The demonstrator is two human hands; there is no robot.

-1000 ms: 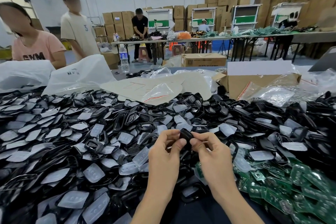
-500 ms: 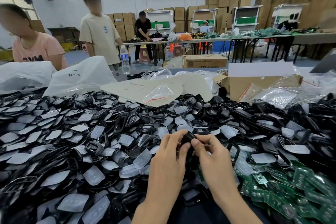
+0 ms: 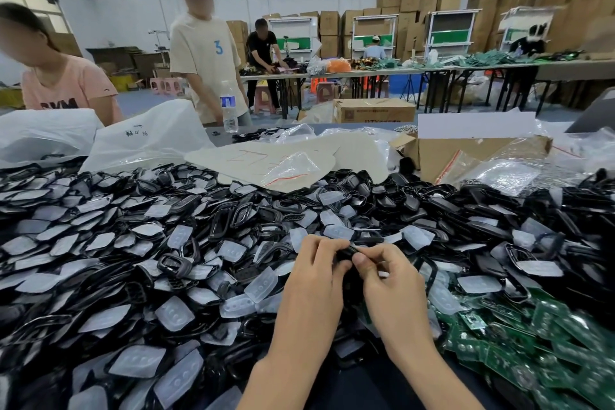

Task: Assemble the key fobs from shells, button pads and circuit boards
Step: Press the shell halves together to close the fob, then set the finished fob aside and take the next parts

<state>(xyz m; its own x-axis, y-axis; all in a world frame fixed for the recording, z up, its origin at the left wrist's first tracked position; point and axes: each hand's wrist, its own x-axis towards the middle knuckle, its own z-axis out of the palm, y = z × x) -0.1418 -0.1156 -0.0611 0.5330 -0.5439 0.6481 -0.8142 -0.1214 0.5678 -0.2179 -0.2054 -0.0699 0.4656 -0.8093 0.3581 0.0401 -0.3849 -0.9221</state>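
Note:
My left hand (image 3: 316,280) and my right hand (image 3: 389,286) meet at the fingertips, both pinching one black key fob shell (image 3: 346,254) held just above the pile. Most of that shell is hidden by my fingers. Under and around my hands lies a big heap of black shells (image 3: 229,220) mixed with translucent white button pads (image 3: 261,285). Green circuit boards (image 3: 532,336) are piled at the lower right, beside my right wrist.
A cardboard box (image 3: 466,153) and clear zip bags (image 3: 499,173) sit behind the pile on the right. White plastic bags (image 3: 146,140) and a water bottle (image 3: 229,110) stand at the back left. Two people are across the table; others work at far tables.
My hands stay together on the shell, fingers shifting slightly on it. The standing person in the pale shirt has walked right, towards the bottle. The view has tilted a little.

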